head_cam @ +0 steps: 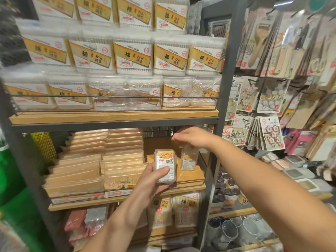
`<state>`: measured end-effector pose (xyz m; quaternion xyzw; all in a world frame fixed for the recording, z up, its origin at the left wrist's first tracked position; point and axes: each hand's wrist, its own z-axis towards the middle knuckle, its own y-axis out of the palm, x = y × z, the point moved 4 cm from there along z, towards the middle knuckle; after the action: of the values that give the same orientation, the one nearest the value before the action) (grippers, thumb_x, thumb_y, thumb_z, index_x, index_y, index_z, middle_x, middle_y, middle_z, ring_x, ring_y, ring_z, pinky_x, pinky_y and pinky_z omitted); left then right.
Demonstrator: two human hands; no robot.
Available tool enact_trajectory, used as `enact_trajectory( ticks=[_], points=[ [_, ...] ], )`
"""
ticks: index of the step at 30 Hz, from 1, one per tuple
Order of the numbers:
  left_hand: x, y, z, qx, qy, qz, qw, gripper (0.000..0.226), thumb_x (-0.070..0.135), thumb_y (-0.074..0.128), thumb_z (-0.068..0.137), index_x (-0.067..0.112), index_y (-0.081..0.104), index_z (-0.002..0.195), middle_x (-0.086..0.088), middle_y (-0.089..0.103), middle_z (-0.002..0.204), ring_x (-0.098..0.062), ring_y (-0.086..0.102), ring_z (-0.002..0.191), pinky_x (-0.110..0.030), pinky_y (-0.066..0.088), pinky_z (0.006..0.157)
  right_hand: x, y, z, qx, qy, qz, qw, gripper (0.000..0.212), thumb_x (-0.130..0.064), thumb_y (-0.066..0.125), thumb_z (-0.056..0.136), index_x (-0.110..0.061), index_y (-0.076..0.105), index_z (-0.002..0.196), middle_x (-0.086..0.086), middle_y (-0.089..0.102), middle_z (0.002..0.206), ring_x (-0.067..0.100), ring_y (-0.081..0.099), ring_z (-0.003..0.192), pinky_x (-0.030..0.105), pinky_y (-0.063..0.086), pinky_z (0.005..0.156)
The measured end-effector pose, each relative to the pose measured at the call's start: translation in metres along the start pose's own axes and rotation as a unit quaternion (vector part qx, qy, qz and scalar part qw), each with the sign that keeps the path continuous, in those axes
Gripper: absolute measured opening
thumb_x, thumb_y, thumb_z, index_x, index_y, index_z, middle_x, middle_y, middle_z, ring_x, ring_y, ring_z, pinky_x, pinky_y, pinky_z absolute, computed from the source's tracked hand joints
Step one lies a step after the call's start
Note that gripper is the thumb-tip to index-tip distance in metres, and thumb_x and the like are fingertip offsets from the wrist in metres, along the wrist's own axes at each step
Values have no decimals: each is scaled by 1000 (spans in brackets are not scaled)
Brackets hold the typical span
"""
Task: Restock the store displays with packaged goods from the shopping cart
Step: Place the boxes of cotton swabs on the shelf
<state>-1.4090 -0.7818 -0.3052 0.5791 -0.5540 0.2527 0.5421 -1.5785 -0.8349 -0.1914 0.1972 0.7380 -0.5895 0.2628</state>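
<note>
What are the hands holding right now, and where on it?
Left hand grips a dental floss box around its lower half. Right hand is blurred above a second box; any hold can't be told.

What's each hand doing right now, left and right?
Left hand: grips a dental floss box.
Right hand: blurred above a second box on the shelf; grip cannot be told.

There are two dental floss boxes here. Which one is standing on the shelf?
The dental floss box on the right, under the right hand, stands on the wooden shelf. The other floss box is held up by the left hand.
</note>
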Motion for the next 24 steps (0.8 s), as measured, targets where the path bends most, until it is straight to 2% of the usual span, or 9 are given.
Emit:
enact_trajectory(
  ticks=[3,7,10,13,16,18,20,22,24],
  points=[
    [1,5,1,-5,0,2,1000,64,24,80,66,17,54,123,-7,75,105,-24,74,93,-48,52,98,5,16,-2,-69,-45,20,996,22,-41,62,94,-31,68,112,-13,68,108,4,62,95,23,47,72],
    [-4,8,4,3,-14,4,1000,48,26,73,83,19,52,126,-6,73,105,-21,73,88,-38,56,85,5,25,2,-100,-64,6,993,31,-26,72,88,-18,67,118,-13,66,101,3,61,92,25,50,86],
    [-9,7,8,21,-14,29,999,51,31,70,87,19,49,132,-5,72,109,-19,71,91,-34,54,76,4,28,3,-109,-62,-16,992,33,-26,73,87,-17,67,119,-9,67,102,7,62,93,32,49,94],
    [-11,6,10,44,-4,68,997,53,39,70,86,21,49,132,-3,72,109,-19,71,93,-31,53,71,4,27,2,-113,-63,-33,991,27,-28,75,86,-20,65,111,-6,68,104,11,63,95,34,50,94],
    [-8,8,10,70,-6,33,997,39,48,57,94,22,55,123,-4,73,107,-21,70,95,-34,54,74,6,19,1,-127,-42,-14,991,21,-23,77,85,-23,61,99,-7,67,97,11,63,89,29,51,81],
    [-6,6,9,93,-8,0,996,34,43,50,99,16,57,119,-6,72,105,-22,68,95,-35,53,75,8,8,0,-118,-25,6,993,20,-19,76,85,-21,60,96,-4,68,96,13,64,87,27,50,74],
    [-5,1,8,109,11,8,994,29,32,52,101,10,55,120,-7,70,103,-21,67,91,-33,52,71,12,-4,0,-92,-11,37,995,20,-18,75,85,-20,61,99,-2,70,97,17,65,87,29,50,73],
    [-7,-3,5,113,30,34,993,29,26,54,100,10,53,124,-10,69,109,-22,68,91,-30,53,67,15,-13,-1,-75,2,58,996,24,-17,75,86,-21,61,105,-4,71,98,16,65,89,32,52,78],
    [-9,-5,1,116,43,43,991,28,23,56,100,12,52,126,-10,69,112,-20,69,90,-28,55,65,17,-13,0,-88,2,54,995,22,-12,76,84,-21,62,98,-11,71,85,16,64,88,36,51,81]
  ],
)
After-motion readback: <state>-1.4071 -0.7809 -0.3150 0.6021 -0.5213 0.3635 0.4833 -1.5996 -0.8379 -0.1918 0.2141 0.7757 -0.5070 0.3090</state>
